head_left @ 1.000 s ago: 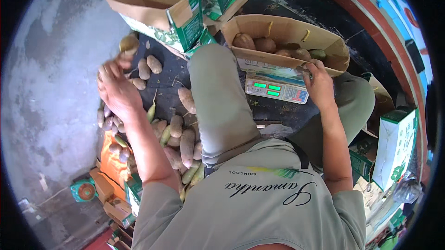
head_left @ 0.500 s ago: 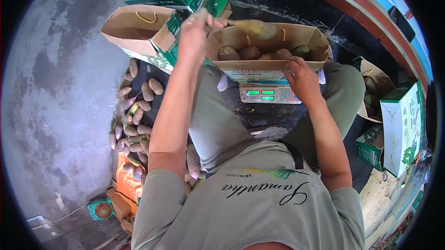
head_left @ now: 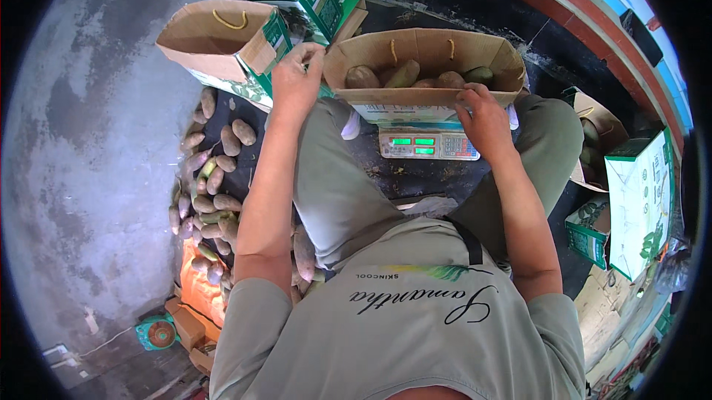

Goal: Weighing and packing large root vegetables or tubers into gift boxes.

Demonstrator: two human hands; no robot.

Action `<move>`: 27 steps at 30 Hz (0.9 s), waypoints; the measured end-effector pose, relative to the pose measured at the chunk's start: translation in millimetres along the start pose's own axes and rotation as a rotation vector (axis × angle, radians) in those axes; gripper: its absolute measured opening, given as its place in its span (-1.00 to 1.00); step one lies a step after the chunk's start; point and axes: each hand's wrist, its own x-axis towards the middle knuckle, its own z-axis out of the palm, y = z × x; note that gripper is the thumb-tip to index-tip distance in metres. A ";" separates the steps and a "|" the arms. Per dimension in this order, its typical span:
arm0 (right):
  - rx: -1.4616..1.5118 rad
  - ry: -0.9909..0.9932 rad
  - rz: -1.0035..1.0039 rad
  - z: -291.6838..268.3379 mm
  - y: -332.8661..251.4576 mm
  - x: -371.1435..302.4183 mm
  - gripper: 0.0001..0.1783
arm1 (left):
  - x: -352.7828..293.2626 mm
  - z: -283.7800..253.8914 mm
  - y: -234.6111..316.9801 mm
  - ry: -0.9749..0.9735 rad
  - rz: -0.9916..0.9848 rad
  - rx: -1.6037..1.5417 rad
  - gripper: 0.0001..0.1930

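A cardboard box [head_left: 426, 97] with yellow cord handles stands open on a digital scale [head_left: 429, 145], between my knees. Inside lie several thick, oblong tubers, brown and greenish; a yellow-green tuber [head_left: 403, 74] rests among them, tilted. My right hand [head_left: 482, 114] holds the near rim of this box toward its right end, fingers bent over the edge. Just off the box's left end hovers my left hand [head_left: 298, 77], with nothing visible in it. Its fingers are loosely curled, with a gap to the thumb.
Several loose tubers [head_left: 215, 181] lie on the dark floor at my left, by an orange sheet [head_left: 199, 281]. A second open carton [head_left: 215, 37] stands beyond them. At right are a carton of tubers [head_left: 593, 137] and a white-and-green box [head_left: 639, 203].
The yellow-green tuber has gone from my left hand into the box on the scale. My left hand has drawn back left and nearer. My right hand stays at the rim.
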 end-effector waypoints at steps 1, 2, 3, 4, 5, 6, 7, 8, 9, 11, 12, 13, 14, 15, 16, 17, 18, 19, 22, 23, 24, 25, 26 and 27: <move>0.005 0.010 0.002 1.8 1.4 -0.3 -0.80 | -1.1 -1.2 1.2 0.001 -0.009 -0.005 -0.80; 0.010 0.021 0.005 3.0 1.9 -0.3 -0.80 | -1.4 -3.0 2.7 0.023 -0.009 -0.007 -0.80; 0.004 0.011 0.005 3.3 1.8 0.1 -0.80 | -2.2 -3.8 3.0 0.044 -0.010 -0.009 -0.80; 0.013 0.035 -0.004 3.2 0.3 1.2 -0.81 | -1.5 -5.0 0.8 0.074 0.017 -0.015 -0.80; 0.022 0.059 -0.012 2.8 -1.5 2.0 -0.82 | -2.8 -6.4 -1.5 0.075 0.007 -0.019 -0.80; 0.015 0.051 -0.006 1.6 -4.0 2.7 -0.81 | -3.9 -8.4 -3.9 0.090 -0.012 -0.001 -0.81; 0.007 0.042 -0.003 2.0 -3.2 2.3 -0.81 | -4.3 -9.1 -3.1 0.099 -0.028 0.013 -0.81; -0.003 0.077 -0.015 2.3 -1.7 2.2 -0.80 | -4.4 -10.0 -2.2 0.105 -0.024 0.008 -0.80; -0.012 0.113 -0.026 2.2 -0.5 1.5 -0.79 | -5.2 -10.2 -0.9 0.101 -0.031 -0.001 -0.80; -0.027 0.125 -0.014 1.6 0.0 0.3 -0.79 | -5.8 -10.7 -0.5 0.121 -0.054 0.023 -0.79; -0.033 0.142 -0.004 0.6 0.1 -0.8 -0.79 | -5.8 -10.3 -0.6 0.132 -0.023 -0.008 -0.78; -0.040 0.162 0.004 -0.6 -0.4 -0.8 -0.79 | -5.6 -10.4 -1.8 0.134 -0.024 -0.017 -0.78; -0.050 0.162 0.003 -1.3 1.3 -1.5 -0.79 | -5.2 -10.1 -2.5 0.147 0.007 -0.036 -0.79; -0.064 0.169 0.000 -2.0 4.7 -3.0 -0.80 | -4.5 -9.4 -2.8 0.161 0.039 -0.055 -0.79; -0.076 0.175 -0.004 -3.7 4.8 -3.8 -0.82 | -3.5 -8.5 -3.3 0.164 0.039 -0.066 -0.79; -0.088 0.176 -0.007 -7.2 5.1 -4.2 -0.82 | -2.2 -6.5 -3.2 0.183 0.069 -0.092 -0.79; -0.021 0.193 -0.018 -11.7 5.4 -4.4 -0.83 | -1.0 -4.6 -2.8 0.202 0.098 -0.117 -0.78; 0.047 0.208 -0.029 -16.7 -0.9 -4.0 -0.85 | -0.3 -3.5 -2.7 0.207 0.096 -0.128 -0.78; 0.078 0.220 -0.017 -37.1 -23.1 -5.7 -0.85 | -0.8 0.1 -0.3 0.218 0.113 -0.166 -0.79; 0.101 0.237 -0.032 -46.3 -31.8 -4.4 -0.84 | -1.1 0.4 1.5 0.225 0.113 -0.175 -0.79; 0.076 0.240 -0.063 -56.1 -38.9 -3.6 -0.83 | -0.9 0.7 3.3 0.213 0.097 -0.202 -0.79; 0.070 0.243 -0.069 -65.8 -45.7 -3.5 -0.83 | -0.4 0.7 6.0 0.199 0.084 -0.227 -0.79; 0.071 0.261 -0.103 -73.0 -52.8 -1.3 -0.82 | 0.6 0.8 5.4 0.208 0.088 -0.228 -0.79; 0.075 0.280 -0.137 -79.7 -59.6 0.5 -0.82 | 0.6 1.3 5.1 0.192 0.078 -0.207 -0.78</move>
